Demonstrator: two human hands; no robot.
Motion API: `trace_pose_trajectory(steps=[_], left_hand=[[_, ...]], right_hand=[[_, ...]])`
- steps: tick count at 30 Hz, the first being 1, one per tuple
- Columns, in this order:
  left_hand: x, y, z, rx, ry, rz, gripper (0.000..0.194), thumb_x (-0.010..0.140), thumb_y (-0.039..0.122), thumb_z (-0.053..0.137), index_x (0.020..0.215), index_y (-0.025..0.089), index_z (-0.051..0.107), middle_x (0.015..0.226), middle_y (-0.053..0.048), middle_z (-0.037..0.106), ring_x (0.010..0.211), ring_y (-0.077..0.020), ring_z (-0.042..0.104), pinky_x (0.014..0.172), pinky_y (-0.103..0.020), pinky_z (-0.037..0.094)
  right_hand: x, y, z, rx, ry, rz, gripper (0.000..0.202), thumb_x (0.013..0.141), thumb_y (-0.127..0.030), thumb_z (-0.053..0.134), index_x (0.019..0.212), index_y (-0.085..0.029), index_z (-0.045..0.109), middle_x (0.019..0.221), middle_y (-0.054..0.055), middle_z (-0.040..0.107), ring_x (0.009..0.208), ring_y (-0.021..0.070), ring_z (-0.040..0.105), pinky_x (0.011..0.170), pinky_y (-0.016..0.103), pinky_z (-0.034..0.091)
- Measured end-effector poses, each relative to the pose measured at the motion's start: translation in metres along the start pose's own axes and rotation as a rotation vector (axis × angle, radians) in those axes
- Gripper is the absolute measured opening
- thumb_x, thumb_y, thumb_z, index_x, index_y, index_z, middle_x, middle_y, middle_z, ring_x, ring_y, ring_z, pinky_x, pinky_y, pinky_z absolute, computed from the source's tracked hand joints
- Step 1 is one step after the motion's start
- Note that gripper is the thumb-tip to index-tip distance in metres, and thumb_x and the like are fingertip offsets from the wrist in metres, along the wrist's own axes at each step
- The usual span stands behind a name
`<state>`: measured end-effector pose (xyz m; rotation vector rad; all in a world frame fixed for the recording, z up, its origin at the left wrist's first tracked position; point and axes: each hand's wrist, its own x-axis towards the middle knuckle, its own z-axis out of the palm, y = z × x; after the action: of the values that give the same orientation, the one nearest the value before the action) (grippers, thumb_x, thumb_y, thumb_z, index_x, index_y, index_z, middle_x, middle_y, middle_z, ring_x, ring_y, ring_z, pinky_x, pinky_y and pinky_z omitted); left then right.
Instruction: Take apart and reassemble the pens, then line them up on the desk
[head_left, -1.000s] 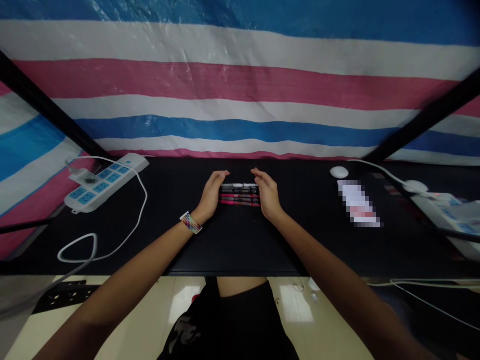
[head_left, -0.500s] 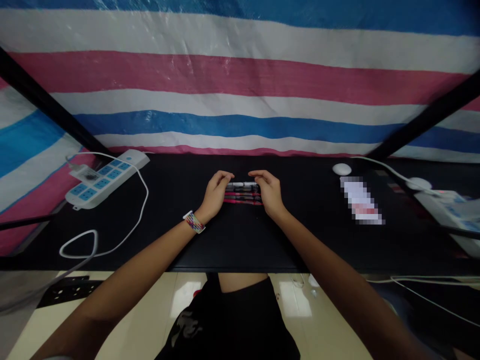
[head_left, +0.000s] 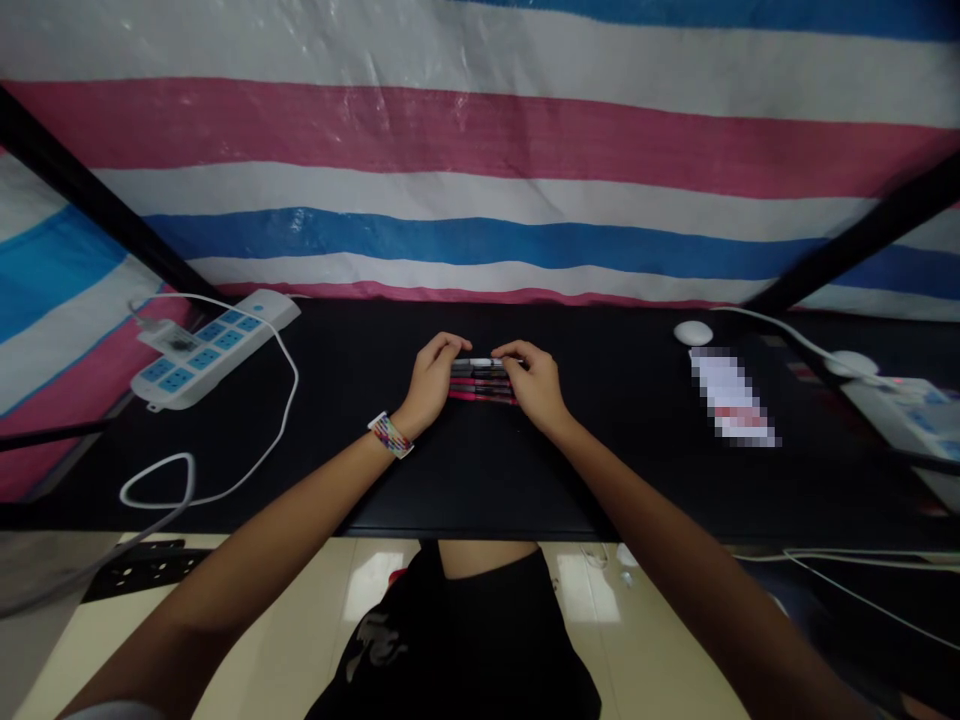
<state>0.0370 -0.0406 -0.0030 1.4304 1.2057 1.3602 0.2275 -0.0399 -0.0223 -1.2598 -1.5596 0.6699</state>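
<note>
Several pens (head_left: 482, 384) lie side by side on the black desk, some pink-red and some dark. At the far side of the row is a pen with a white and grey barrel (head_left: 484, 362). My left hand (head_left: 433, 378) is closed at that pen's left end, its thumb and fingers bent around it. At the other end, the fingers and thumb of my right hand (head_left: 534, 382) pinch the same pen. My hands cover the tips of the row, so the pens' ends are hidden.
A white power strip (head_left: 217, 350) with a looping white cable stands at the left. To the right are a white mouse-like object (head_left: 692, 333), a blurred-out phone-shaped item (head_left: 733, 398) and another power strip (head_left: 911, 405). Striped sheeting (head_left: 480, 190) hangs behind the black desk (head_left: 480, 480).
My fingertips have come down and inward onto the white and grey pen, which sits slightly apart from the row's earlier alignment. The view has tilted a little.
</note>
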Motion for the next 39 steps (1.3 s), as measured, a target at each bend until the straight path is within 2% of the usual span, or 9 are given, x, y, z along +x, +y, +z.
trace_pose_trajectory(steps=[6,14,19,21,25,29,32,36,39], left_hand=[[0.001,-0.001,-0.001,0.002,0.003,0.012,0.024,0.103,0.032,0.057,0.089,0.023,0.075,0.099,-0.005,0.076,0.105,-0.0258,0.068,0.101,-0.040,0.052],[0.001,-0.002,0.000,0.007,-0.003,0.012,0.023,0.103,0.031,0.057,0.089,0.023,0.073,0.099,-0.005,0.077,0.106,-0.0263,0.069,0.105,-0.041,0.052],[0.002,-0.002,-0.001,0.021,-0.004,0.024,0.023,0.103,0.030,0.056,0.090,0.023,0.073,0.100,-0.005,0.076,0.106,-0.0257,0.069,0.105,-0.040,0.051],[0.003,-0.003,-0.002,0.021,0.000,0.032,0.024,0.104,0.031,0.056,0.089,0.023,0.073,0.099,-0.005,0.075,0.105,-0.0254,0.068,0.105,-0.040,0.051],[0.005,-0.004,-0.003,0.018,0.015,0.019,0.024,0.104,0.030,0.055,0.089,0.023,0.073,0.100,-0.005,0.076,0.104,-0.0250,0.068,0.102,-0.040,0.052],[0.006,-0.005,-0.004,0.016,0.017,0.021,0.024,0.104,0.030,0.055,0.089,0.024,0.074,0.100,-0.006,0.076,0.101,-0.0245,0.067,0.100,-0.040,0.053],[0.006,-0.006,-0.005,0.007,0.019,0.023,0.024,0.104,0.030,0.055,0.089,0.024,0.073,0.100,-0.006,0.076,0.101,-0.0249,0.068,0.100,-0.041,0.053],[0.007,-0.006,-0.005,0.009,0.006,0.026,0.024,0.104,0.032,0.055,0.091,0.024,0.074,0.102,-0.006,0.077,0.104,-0.0250,0.068,0.103,-0.041,0.053],[0.007,-0.005,-0.006,0.008,0.010,0.024,0.025,0.104,0.031,0.055,0.090,0.024,0.074,0.103,-0.006,0.078,0.104,-0.0249,0.068,0.102,-0.041,0.053]], right_hand=[[-0.002,-0.001,0.000,-0.155,-0.052,-0.175,0.022,0.089,-0.015,0.059,0.090,-0.026,0.077,0.100,0.007,0.080,0.100,0.0300,0.071,0.097,0.049,0.056],[-0.003,-0.001,-0.001,-0.226,-0.074,-0.230,0.020,0.090,-0.013,0.060,0.091,-0.026,0.075,0.099,0.008,0.078,0.099,0.0304,0.072,0.098,0.051,0.056],[-0.004,-0.007,-0.004,-0.229,-0.062,-0.312,0.016,0.091,-0.014,0.061,0.090,-0.024,0.073,0.108,0.011,0.079,0.106,0.0323,0.072,0.102,0.056,0.056],[-0.007,-0.013,-0.005,-0.196,-0.105,-0.395,0.014,0.094,-0.015,0.062,0.087,-0.025,0.071,0.114,0.012,0.079,0.113,0.0332,0.071,0.104,0.057,0.056],[-0.013,-0.030,-0.007,-0.194,-0.279,-0.567,0.018,0.097,-0.015,0.064,0.084,-0.026,0.072,0.118,0.011,0.078,0.128,0.0338,0.066,0.109,0.058,0.056],[-0.019,-0.038,-0.006,-0.239,-0.367,-0.678,0.020,0.099,-0.017,0.064,0.084,-0.025,0.074,0.117,0.012,0.078,0.131,0.0352,0.065,0.108,0.060,0.056],[-0.019,-0.038,-0.005,-0.248,-0.369,-0.686,0.019,0.100,-0.017,0.064,0.088,-0.025,0.076,0.118,0.012,0.078,0.130,0.0350,0.066,0.107,0.059,0.057],[-0.018,-0.037,-0.006,-0.284,-0.310,-0.673,0.019,0.098,-0.015,0.064,0.088,-0.024,0.077,0.120,0.013,0.078,0.132,0.0371,0.065,0.107,0.060,0.057],[-0.018,-0.040,-0.008,-0.274,-0.349,-0.711,0.019,0.099,-0.017,0.065,0.085,-0.024,0.075,0.119,0.012,0.078,0.132,0.0362,0.066,0.108,0.059,0.056]])
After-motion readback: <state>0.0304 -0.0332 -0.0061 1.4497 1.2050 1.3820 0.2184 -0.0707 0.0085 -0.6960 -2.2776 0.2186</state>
